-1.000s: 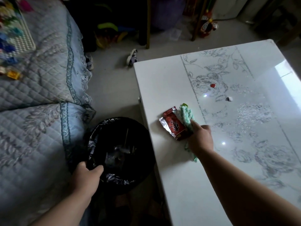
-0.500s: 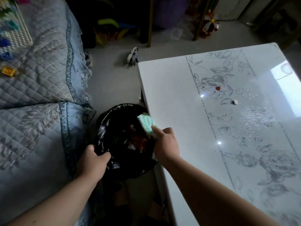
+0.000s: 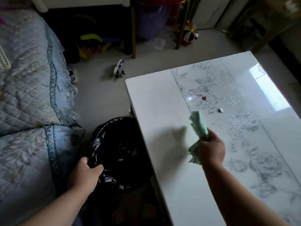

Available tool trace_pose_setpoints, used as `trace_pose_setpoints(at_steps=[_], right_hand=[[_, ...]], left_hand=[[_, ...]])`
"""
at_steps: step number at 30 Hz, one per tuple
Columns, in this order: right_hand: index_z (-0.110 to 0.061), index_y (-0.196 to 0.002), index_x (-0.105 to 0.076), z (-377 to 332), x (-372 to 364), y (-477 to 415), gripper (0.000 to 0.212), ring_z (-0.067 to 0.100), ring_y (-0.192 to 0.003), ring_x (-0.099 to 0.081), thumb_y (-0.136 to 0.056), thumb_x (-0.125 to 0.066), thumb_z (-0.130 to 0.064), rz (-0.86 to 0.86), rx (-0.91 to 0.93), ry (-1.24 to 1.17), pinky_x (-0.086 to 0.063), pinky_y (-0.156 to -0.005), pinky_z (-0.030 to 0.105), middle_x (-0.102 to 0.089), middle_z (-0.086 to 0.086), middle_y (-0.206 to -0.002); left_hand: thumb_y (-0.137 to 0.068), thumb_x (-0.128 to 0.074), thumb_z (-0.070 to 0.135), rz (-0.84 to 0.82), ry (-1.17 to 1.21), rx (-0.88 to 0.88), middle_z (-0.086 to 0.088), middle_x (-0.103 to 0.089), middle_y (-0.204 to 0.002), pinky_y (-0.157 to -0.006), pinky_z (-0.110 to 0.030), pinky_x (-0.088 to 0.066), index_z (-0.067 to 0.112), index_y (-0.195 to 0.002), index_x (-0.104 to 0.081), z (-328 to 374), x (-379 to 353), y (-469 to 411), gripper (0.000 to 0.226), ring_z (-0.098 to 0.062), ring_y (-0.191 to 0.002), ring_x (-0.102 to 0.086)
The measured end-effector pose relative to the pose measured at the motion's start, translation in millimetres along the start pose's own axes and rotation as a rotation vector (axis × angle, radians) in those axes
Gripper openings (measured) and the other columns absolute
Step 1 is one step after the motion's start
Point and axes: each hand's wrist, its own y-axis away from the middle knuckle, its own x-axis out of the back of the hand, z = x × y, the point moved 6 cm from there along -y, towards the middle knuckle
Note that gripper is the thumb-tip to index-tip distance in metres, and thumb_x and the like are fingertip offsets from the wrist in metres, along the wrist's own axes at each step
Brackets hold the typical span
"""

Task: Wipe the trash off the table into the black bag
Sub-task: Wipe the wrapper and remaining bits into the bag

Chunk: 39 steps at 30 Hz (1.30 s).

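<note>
My right hand (image 3: 211, 149) grips a bunched green cloth (image 3: 199, 124) and holds it lifted above the glossy white table (image 3: 162, 111), casting a shadow to its left. Beyond the cloth, a small red scrap (image 3: 204, 98) and a small white scrap (image 3: 220, 110) lie on the table's silver flower pattern. The black bag (image 3: 120, 152) stands open on the floor against the table's left edge. My left hand (image 3: 85, 175) pinches the bag's near rim and holds it open. What lies inside the bag is too dark to make out.
A blue quilted sofa (image 3: 32, 103) fills the left side, close to the bag. A small toy (image 3: 119, 70) lies on the grey floor beyond the table. Toys and furniture legs (image 3: 132, 30) crowd the far wall. Window glare covers the table's right part.
The red wrapper was pushed off the table's left edge into the bag. My right hand then swung back right and rose over the table with the cloth. My left hand stayed on the bag's rim.
</note>
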Motion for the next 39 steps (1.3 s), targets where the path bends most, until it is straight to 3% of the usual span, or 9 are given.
trace_pose_setpoints(at_steps=[6, 10, 14, 16, 18, 22, 29, 33, 39], right_hand=[[-0.005, -0.115, -0.061, 83.5, 64.2, -49.2, 0.04, 0.025, -0.082, -0.056, -0.079, -0.047, 0.002, 0.292, -0.486, -0.185, -0.04, -0.073, 0.028, -0.067, 0.017, -0.101], [0.002, -0.116, -0.057, 79.2, 57.5, -76.5, 0.033, 0.022, -0.08, -0.049, -0.085, -0.053, -0.007, 0.158, -0.473, -0.173, -0.04, -0.071, 0.031, -0.061, 0.025, -0.119], [-0.007, -0.115, -0.062, 58.8, 52.3, -116.8, 0.034, 0.033, -0.098, -0.059, -0.083, -0.049, -0.004, 0.267, -0.51, -0.066, -0.046, -0.083, 0.032, -0.063, 0.021, -0.114], [-0.012, -0.114, -0.064, 44.0, 47.4, -137.0, 0.039, 0.034, -0.101, -0.059, -0.08, -0.048, -0.002, 0.244, -0.453, -0.009, -0.046, -0.092, 0.03, -0.064, 0.018, -0.113], [-0.016, -0.115, -0.065, 26.3, 40.7, -155.8, 0.046, 0.03, -0.094, -0.06, -0.075, -0.047, 0.001, 0.188, -0.369, 0.033, -0.042, -0.083, 0.021, -0.065, 0.01, -0.102], [-0.029, -0.118, -0.063, -15.2, 21.8, -187.6, 0.057, 0.021, -0.085, -0.057, -0.073, -0.044, 0.001, 0.065, -0.169, 0.067, -0.039, -0.077, 0.02, -0.066, 0.003, -0.096], [-0.024, -0.129, -0.053, -85.4, -36.8, -182.8, 0.045, 0.033, -0.092, -0.054, -0.084, -0.054, -0.02, -0.123, 0.249, 0.339, -0.043, -0.089, 0.03, -0.048, 0.019, -0.114], [-0.019, -0.118, -0.06, -117.4, -78.5, -153.0, 0.032, 0.027, -0.093, -0.053, -0.089, -0.052, -0.029, -0.236, 0.372, 0.305, -0.036, -0.073, 0.026, -0.048, 0.01, -0.102], [-0.014, -0.115, -0.056, -149.6, -133.7, -113.8, 0.03, 0.019, -0.086, -0.053, -0.091, -0.045, -0.028, -0.346, 0.436, 0.247, -0.035, -0.06, 0.018, -0.04, -0.004, -0.085]], left_hand=[[-0.08, -0.066, 0.021, -0.044, 0.034, 0.046, -0.02, -0.063, -0.096, -0.081, -0.047, -0.05, 0.005, -0.113, -0.053, 15.5, -6.9, -13.0, 0.039, -0.037, -0.085, -0.06], [-0.086, -0.062, 0.021, -0.08, 0.054, 0.075, -0.015, -0.058, -0.105, -0.088, -0.048, -0.046, 0.003, -0.135, -0.039, 24.2, -12.7, -22.2, 0.057, -0.036, -0.096, -0.056], [-0.086, -0.062, 0.019, -0.063, 0.062, 0.086, -0.021, -0.053, -0.129, -0.096, -0.048, -0.039, 0.002, -0.14, -0.035, 33.3, -20.2, -32.4, 0.063, -0.04, -0.116, -0.05], [-0.085, -0.064, 0.016, -0.049, 0.063, 0.072, -0.024, -0.057, -0.124, -0.091, -0.046, -0.041, 0.0, -0.132, -0.043, 37.1, -22.6, -36.3, 0.054, -0.04, -0.11, -0.054], [-0.084, -0.064, 0.012, -0.035, 0.066, 0.083, -0.025, -0.059, -0.118, -0.085, -0.043, -0.041, -0.003, -0.125, -0.047, 37.8, -25.6, -40.9, 0.046, -0.039, -0.103, -0.056], [-0.084, -0.064, 0.012, -0.048, 0.077, 0.095, -0.027, -0.054, -0.129, -0.096, -0.051, -0.04, -0.003, -0.13, -0.044, 42.2, -30.9, -49.1, 0.052, -0.042, -0.115, -0.052], [-0.084, -0.064, 0.011, -0.022, 0.082, 0.095, -0.028, -0.05, -0.135, -0.101, -0.048, -0.037, -0.004, -0.138, -0.037, 54.2, -33.4, -51.4, 0.062, -0.042, -0.122, -0.048], [-0.085, -0.063, 0.011, -0.007, 0.096, 0.092, -0.025, -0.042, -0.143, -0.099, -0.04, -0.034, -0.002, -0.143, -0.03, 59.7, -30.1, -51.2, 0.068, -0.039, -0.13, -0.041], [-0.078, -0.068, 0.01, 0.011, 0.109, 0.093, -0.024, -0.066, -0.101, -0.076, -0.041, -0.046, -0.002, -0.112, -0.056, 53.5, -21.7, -58.4, 0.038, -0.038, -0.093, -0.062]])
